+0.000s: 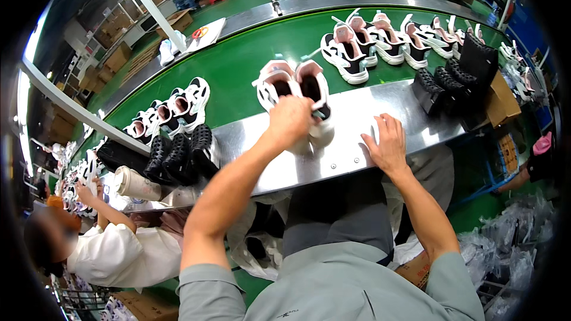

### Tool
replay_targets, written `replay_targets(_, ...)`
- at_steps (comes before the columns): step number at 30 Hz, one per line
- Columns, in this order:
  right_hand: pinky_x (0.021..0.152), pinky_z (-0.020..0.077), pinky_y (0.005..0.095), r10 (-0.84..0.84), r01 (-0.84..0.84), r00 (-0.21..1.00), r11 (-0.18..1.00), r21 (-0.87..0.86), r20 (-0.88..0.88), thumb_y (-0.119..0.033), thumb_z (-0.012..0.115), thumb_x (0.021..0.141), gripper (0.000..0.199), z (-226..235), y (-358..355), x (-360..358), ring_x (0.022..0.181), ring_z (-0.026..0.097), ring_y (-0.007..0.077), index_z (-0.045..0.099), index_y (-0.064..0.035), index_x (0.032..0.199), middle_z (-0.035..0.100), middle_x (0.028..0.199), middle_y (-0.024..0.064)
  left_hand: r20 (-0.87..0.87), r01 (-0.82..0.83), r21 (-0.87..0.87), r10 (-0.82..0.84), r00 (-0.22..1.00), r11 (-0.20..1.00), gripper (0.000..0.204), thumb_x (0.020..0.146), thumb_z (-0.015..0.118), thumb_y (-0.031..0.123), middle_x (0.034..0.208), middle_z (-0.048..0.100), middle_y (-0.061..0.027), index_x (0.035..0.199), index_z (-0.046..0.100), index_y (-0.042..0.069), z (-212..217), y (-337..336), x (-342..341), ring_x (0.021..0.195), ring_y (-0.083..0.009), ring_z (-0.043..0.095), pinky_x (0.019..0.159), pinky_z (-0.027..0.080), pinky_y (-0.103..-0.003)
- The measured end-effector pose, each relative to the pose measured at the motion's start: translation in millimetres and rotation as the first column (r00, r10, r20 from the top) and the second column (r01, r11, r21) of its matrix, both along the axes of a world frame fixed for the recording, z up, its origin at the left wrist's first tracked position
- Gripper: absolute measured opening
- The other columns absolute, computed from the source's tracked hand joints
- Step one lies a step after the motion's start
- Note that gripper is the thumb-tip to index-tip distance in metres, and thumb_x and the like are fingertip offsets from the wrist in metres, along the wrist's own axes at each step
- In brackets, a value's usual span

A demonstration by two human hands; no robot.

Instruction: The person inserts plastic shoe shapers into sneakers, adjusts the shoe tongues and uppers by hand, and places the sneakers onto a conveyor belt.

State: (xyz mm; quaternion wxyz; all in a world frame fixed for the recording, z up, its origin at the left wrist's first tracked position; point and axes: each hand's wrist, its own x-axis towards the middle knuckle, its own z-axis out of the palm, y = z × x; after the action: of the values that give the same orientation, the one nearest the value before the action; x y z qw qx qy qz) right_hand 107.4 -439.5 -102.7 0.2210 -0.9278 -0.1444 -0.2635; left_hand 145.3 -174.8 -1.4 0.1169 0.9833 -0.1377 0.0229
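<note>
Grey-green short-sleeved shirt fabric lies nearest the head camera. On my remote feed, I locate the pair of white, black and pink sneakers ahead of the wearer, heels pointing away, at the boundary between the brushed steel work surface and the flat green belt. I observe the left hand over the front of the pair, fingers curled and grasping it. I note the right hand to the right of the pair, apart from it, released, fingers spread; I cannot tell whether it touches the steel.
</note>
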Motion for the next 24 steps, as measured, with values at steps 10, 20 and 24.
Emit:
replay_targets(10,0.104,0.0362,0.046,0.001,-0.005,0.997,0.998,-0.059,-0.075,-0.033,0.076,0.081,0.048,2,13,6,0.121,0.047,0.034,0.064,0.0,0.114,0.055,0.124,0.0158,-0.056,-0.052,0.233,0.066,0.996,0.971,0.058,0.072,0.086,0.031,0.105,0.073,-0.0191,0.124,0.067,0.012,-28,203,108,0.097,-0.0372,0.069,0.089,0.052,-0.044)
replay_targets(20,0.113,0.0329,0.0515,0.089,-0.062,0.994,0.93,-0.363,0.059,-0.039,0.085,0.074,0.087,65,16,168,0.139,0.037,0.0444,0.044,-0.0197,0.148,0.041,0.147,0.0281,0.172,-0.091,-0.143,0.115,0.978,0.986,0.062,0.086,0.072,0.044,0.144,0.044,-0.0275,0.136,0.056,0.011,-93,0,-30,0.138,-0.0472,0.036,0.116,0.024,-0.059)
replay_targets(24,0.112,0.0331,0.0518,-0.011,-0.123,0.972,0.827,-0.548,-0.235,-0.047,0.083,0.075,0.081,81,15,246,0.14,0.039,0.0413,0.047,-0.0255,0.145,0.043,0.147,0.0257,0.189,-0.113,-0.155,0.142,0.972,0.981,0.059,0.087,0.07,0.043,0.143,0.045,-0.0273,0.132,0.058,0.007,-95,-1,-33,0.137,-0.047,0.036,0.116,0.022,-0.06)
